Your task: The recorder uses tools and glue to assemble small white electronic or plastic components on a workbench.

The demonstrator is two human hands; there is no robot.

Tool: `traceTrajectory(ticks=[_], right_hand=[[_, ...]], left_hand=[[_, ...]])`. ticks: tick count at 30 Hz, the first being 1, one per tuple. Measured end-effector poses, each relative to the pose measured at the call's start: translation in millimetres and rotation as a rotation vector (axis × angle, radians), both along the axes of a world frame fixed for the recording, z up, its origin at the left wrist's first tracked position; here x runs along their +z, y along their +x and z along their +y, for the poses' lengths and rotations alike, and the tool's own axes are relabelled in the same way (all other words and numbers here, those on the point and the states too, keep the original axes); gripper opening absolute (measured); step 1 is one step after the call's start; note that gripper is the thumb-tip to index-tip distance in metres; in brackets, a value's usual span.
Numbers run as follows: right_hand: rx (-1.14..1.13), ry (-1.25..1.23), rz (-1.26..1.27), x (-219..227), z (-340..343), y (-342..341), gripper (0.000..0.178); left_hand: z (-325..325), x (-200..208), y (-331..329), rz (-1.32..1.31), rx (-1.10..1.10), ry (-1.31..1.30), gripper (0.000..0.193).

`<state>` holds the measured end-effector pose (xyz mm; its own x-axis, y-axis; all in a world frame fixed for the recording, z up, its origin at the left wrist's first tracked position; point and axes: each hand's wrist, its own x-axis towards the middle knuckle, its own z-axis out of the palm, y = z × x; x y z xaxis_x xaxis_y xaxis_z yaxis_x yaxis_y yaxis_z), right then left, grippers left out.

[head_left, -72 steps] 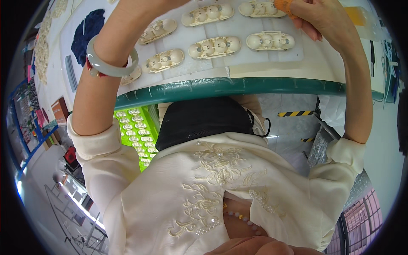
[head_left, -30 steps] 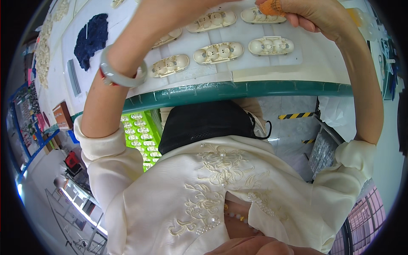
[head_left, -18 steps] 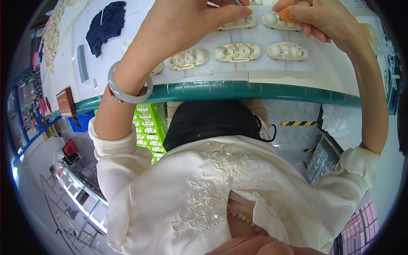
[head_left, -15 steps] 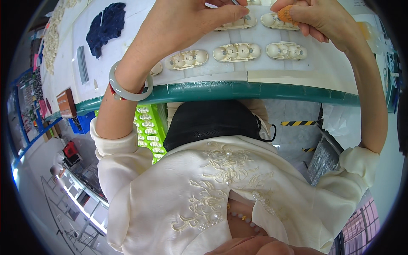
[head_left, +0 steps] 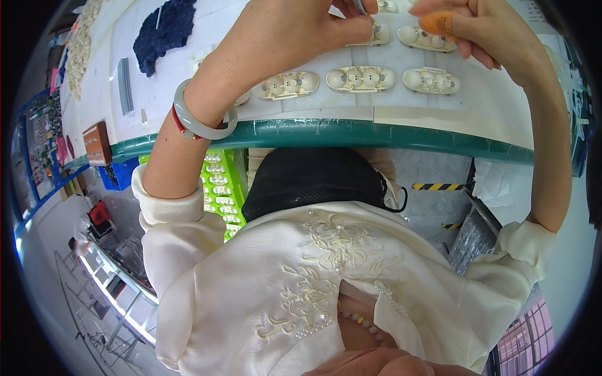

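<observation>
At the top edge, my left hand (head_left: 307,28) is bent over the far row of cream plastic housings, thumb and fingers curled together. A small grey ribbed piece (head_left: 359,6) shows at its fingers; whether worn or held is unclear. My right hand (head_left: 480,28) hovers above a cream housing (head_left: 426,39), its fingertips smeared by motion. An orange finger cover (head_left: 437,24) sits on one of its digits. Nearer me lie more oval housings with round domes inside: one left (head_left: 288,85), one middle (head_left: 360,79) and one right (head_left: 431,81).
A dark blue cloth (head_left: 164,34) and a bundle of grey strips (head_left: 125,86) lie on the left of the white table. Its green padded edge (head_left: 351,133) runs before me. Below stands a bright green tray (head_left: 235,182) with several white parts. A brown block (head_left: 96,143) sits at the left edge.
The view has shifted slightly, so the table's things appear further right. My left hand has turned a little, its thumb still over the far row. My right hand's fingertips have lifted and blurred.
</observation>
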<state>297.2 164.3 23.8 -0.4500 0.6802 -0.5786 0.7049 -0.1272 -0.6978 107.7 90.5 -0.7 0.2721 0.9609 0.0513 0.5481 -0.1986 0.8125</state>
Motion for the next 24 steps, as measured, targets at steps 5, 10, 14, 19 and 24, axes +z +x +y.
traceTrajectory(ticks=[5,10,14,19,24], right_hand=[[0.105,-0.051,0.084,-15,-7,-30,0.022],[0.223,-0.121,0.078,-13,-4,-34,0.013],[0.186,-0.126,0.06,-15,-4,-37,0.015],[0.187,-0.14,0.0,-16,-1,-43,0.016],[0.154,-0.129,-0.015,-11,-3,-44,0.015]], left_hand=[[-4,1,-2,0.023,0.096,-0.075,0.012],[-3,-3,-3,0.08,0.049,0.025,0.011],[7,-22,-15,-0.29,-0.136,0.134,0.013],[-10,2,-26,-0.259,0.271,-0.117,0.013],[-17,1,-19,-0.171,0.224,-0.215,0.009]])
